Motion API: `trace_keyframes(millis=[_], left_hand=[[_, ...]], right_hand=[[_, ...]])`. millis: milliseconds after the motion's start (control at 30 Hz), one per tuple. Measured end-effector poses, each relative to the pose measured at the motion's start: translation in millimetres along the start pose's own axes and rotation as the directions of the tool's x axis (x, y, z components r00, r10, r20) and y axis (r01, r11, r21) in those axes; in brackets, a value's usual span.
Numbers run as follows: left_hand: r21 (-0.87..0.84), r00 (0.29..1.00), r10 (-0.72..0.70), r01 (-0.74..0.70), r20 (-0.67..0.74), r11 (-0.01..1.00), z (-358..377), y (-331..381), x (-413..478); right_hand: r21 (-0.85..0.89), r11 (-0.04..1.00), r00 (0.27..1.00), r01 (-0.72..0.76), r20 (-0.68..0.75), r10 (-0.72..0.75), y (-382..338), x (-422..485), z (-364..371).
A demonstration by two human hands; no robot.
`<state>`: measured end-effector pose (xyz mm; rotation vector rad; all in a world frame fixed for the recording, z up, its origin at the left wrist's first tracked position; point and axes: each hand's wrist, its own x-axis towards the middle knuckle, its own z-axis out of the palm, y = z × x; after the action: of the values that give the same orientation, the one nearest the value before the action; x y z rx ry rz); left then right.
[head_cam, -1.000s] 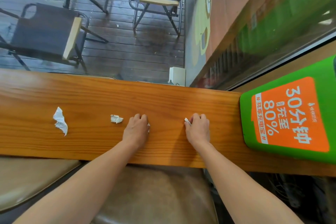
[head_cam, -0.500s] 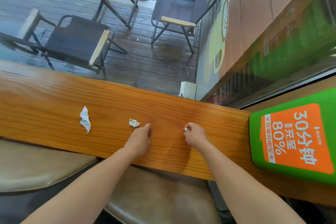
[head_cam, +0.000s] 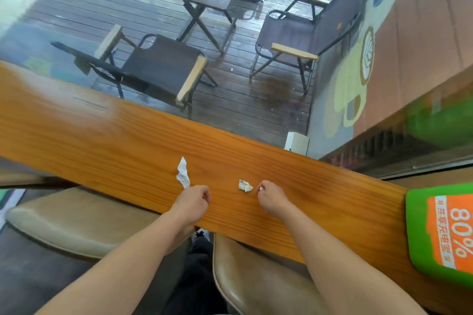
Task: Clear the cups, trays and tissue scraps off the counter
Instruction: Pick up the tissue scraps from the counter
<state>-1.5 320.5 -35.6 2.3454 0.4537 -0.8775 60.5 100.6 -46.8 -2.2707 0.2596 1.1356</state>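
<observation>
On the counter [head_cam: 102, 135], the long tissue scrap [head_cam: 183, 172] lies about midway between the far edge and the near edge. Its nearer end is just beside the knuckles of my left hand [head_cam: 192, 202]. That hand sits close to the near edge with its fingers curled into the palm; whether they enclose anything I cannot tell. To take the long scrap well, I would free thumb and forefinger, come down on its nearer end and pinch the paper rather than drag it. Tissue this thin would probably tear or slide on the smooth wood.

To the right, the crumpled scrap [head_cam: 245, 185] lies apart from both hands, a little nearer my right hand [head_cam: 272, 198]. That hand pinches 1 small white bit [head_cam: 261, 188] between thumb and fingertip, the other fingers tucked under. I judge that these 2 loose scraps are what is left here; no cup or tray shows. I should work the bit deeper into the palm before pinching the crumpled scrap, or it may drop. At the counter's right end lies a green sign [head_cam: 440, 233]; I would keep my forearm off it.
</observation>
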Motion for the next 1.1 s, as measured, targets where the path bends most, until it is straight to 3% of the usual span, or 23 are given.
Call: trace_keyframes(millis=[167, 333, 400, 800, 933, 1100], left_hand=[[-0.052, 0.998, -0.042, 0.04, -0.041, 0.998, -35, -29, 6], [0.075, 0.958, 0.078, -0.059, -0.277, 0.995, -46, -43, 21], [0.092, 0.95, 0.074, -0.048, -0.304, 0.995, -47, -46, 30], [0.147, 0.976, 0.123, -0.097, -0.178, 0.984, -39, -83, 67], [0.258, 0.978, 0.176, -0.143, -0.11, 0.955, -37, -88, 67], [0.279, 0.989, 0.149, -0.142, -0.005, 0.95, -34, -86, 57]], right_hand=[[-0.099, 0.995, 0.999, 0.026, -0.029, -0.029, -27, 1, 17], [-0.157, 0.986, 0.985, 0.05, -0.155, -0.075, -36, 7, 30], [-0.19, 0.981, 0.977, 0.034, -0.201, -0.073, -36, 9, 37], [-0.248, 0.965, 0.93, -0.085, -0.366, -0.012, -20, 18, 103], [-0.271, 0.96, 0.949, -0.072, -0.315, -0.018, -21, 13, 112], [-0.189, 0.98, 0.96, -0.068, -0.279, 0.013, -22, -1, 107]])
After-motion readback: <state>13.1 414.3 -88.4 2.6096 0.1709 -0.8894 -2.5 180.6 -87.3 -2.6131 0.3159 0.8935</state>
